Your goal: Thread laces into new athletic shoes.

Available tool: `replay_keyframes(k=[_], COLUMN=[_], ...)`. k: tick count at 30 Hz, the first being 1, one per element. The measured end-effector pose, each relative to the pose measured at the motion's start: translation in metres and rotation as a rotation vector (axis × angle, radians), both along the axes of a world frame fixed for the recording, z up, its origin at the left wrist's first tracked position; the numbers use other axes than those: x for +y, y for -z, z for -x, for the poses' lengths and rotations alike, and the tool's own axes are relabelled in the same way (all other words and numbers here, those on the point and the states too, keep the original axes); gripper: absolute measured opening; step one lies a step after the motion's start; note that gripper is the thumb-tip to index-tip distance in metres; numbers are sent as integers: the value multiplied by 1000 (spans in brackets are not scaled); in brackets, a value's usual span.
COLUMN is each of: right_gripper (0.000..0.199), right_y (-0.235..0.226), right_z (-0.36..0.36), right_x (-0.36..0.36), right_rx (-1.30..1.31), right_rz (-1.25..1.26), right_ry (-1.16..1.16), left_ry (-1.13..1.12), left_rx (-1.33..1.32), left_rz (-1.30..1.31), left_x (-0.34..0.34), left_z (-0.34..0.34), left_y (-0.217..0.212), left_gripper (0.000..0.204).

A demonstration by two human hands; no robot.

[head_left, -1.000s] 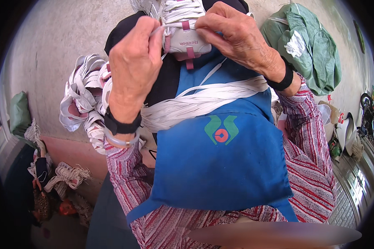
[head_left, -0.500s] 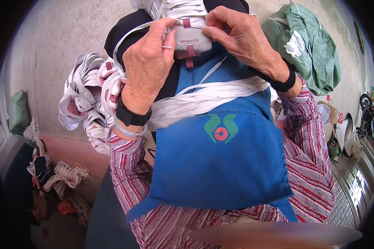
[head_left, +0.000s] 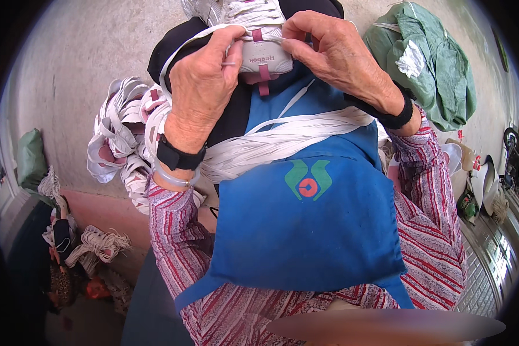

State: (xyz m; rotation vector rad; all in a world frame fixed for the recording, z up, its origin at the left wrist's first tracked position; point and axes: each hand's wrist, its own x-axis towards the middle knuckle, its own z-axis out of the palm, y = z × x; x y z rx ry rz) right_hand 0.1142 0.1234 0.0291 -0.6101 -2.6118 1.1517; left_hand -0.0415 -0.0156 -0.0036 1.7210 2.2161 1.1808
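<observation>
Both hands work at a white shoe (head_left: 259, 34) held on the lap above the blue apron (head_left: 311, 230): the left hand (head_left: 205, 92) pinches a white lace (head_left: 184, 49), the right hand (head_left: 334, 55) grips the shoe's tongue. A bundle of laces (head_left: 271, 144) lies across the apron; a green sack (head_left: 438, 69) sits on the floor.

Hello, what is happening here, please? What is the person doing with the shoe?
A person in a blue apron holds a white sports shoe with pink trim on the lap. Both hands, left hand and right hand, grip a white lace at the shoe's tongue. A bundle of white laces lies across the apron, and more white shoes are piled on the left.
</observation>
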Motion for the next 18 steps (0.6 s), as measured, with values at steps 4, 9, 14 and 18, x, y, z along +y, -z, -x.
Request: replay_keyframes(k=[4, 9, 14, 18], right_gripper=[17, 19, 15, 16], right_y=[7, 11, 8, 7], right_z=[2, 4, 6, 4], right_x=[0, 3, 0, 9], right_rx=[83, 41, -39, 146], right_rz=[2, 28, -4, -626], right_ry=[-24, 4, -23, -359], left_ry=[-44, 114, 158, 117], left_rx=[129, 201, 258, 417], left_rz=[-53, 54, -6, -110], left_x=[0, 12, 11, 13], left_z=[-4, 11, 8, 2], left_y=[2, -5, -1, -1], left_gripper=[16, 12, 9, 10])
